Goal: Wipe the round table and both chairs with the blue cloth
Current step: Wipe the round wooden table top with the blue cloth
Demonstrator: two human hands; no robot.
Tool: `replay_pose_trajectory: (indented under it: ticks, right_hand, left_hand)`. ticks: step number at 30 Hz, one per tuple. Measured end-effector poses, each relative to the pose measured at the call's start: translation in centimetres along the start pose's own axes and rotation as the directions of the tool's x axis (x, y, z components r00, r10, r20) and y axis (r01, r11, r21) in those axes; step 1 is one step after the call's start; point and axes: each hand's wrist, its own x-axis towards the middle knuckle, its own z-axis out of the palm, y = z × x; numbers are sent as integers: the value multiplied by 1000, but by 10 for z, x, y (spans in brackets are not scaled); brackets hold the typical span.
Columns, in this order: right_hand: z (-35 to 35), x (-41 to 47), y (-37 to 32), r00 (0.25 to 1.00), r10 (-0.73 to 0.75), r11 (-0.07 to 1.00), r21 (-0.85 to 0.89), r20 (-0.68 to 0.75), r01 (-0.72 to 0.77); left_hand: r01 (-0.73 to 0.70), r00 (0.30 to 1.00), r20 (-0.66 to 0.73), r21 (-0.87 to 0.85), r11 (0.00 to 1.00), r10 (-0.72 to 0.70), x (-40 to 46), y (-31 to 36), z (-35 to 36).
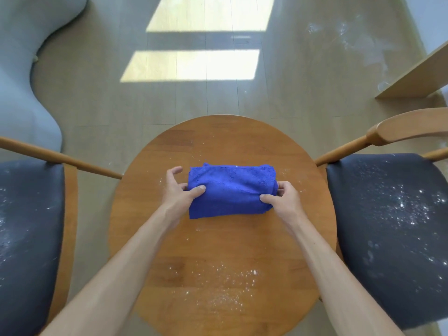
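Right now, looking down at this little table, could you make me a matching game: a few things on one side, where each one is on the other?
Things:
1. blue cloth
2. white powder patch
3. sunlit patches
4. grey sofa

Places:
A. far floor
B. table's near edge
C. upper left
D. table's middle, held by both hands

Pairs: 1-D, 2-B, 3-A, 4-C

Two sunlit patches (194, 65) lie on the pale wood floor (101, 100); a grey sofa (21, 69) sits left of them, a wooden shelf (417, 76) right.
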Motion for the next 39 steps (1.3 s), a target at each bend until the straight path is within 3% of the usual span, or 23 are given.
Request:
replay_pose_trajectory:
  ticks: [5,7,8,10,13,17,20,23,25,27,31,34,37,39]
  right_hand:
    - [-5,-12,-10,992,-67,997,39,111,63]
    - [-4,-14,-12,970,-123,980,-130,210,153]
    - [-2,-17,-14,957,-149,939,-268,247,216]
    - [3,-21,-14,940,-248,772,-538,236,339]
    - [6,-21,-17,846,-483,456,-759,226,464]
    - [12,-11,-18,614,-729,263,-705,302,659]
    - [18,-8,2,529,-768,178,-672,362,718]
    - [17,-6,38,578,-630,60,-710,519,702]
    - [14,-6,52,596,-550,-1,-714,585,700]
    - [17,-6,53,564,-558,-45,-701,609,712]
    - [36,6,40,386,-435,-239,-518,813,821]
    - [51,28,30,276,-260,-415,-365,925,833]
    - [62,43,40,278,-234,-431,-356,932,829]
    - [64,41,57,292,-348,-380,-419,891,825]
  left_hand:
    - [-162,983,117,161,973,145,-13,10,-14]
    - [-263,956,220,361,894,193,-16,14,-17]
    - [-329,938,265,490,807,221,-18,15,-17]
    - [-429,902,285,673,602,325,-20,14,-14]
    - [-475,820,211,770,427,532,-19,13,-16]
    - [-518,631,205,829,210,748,-8,13,-20]
    - [-508,629,262,852,131,732,-5,-13,-18]
    - [-550,703,444,835,28,555,-9,-62,-26]
    - [-593,741,499,800,89,450,-14,-80,-36]
    - [-580,766,442,788,205,467,-16,-82,-48]
    - [-304,870,61,848,435,489,-15,-78,-76]
    - [-106,917,-111,859,501,383,-11,-83,-99]
    - [-10,924,-225,794,608,310,-9,-94,-113]
    - [55,921,-306,714,698,240,-9,-106,-120]
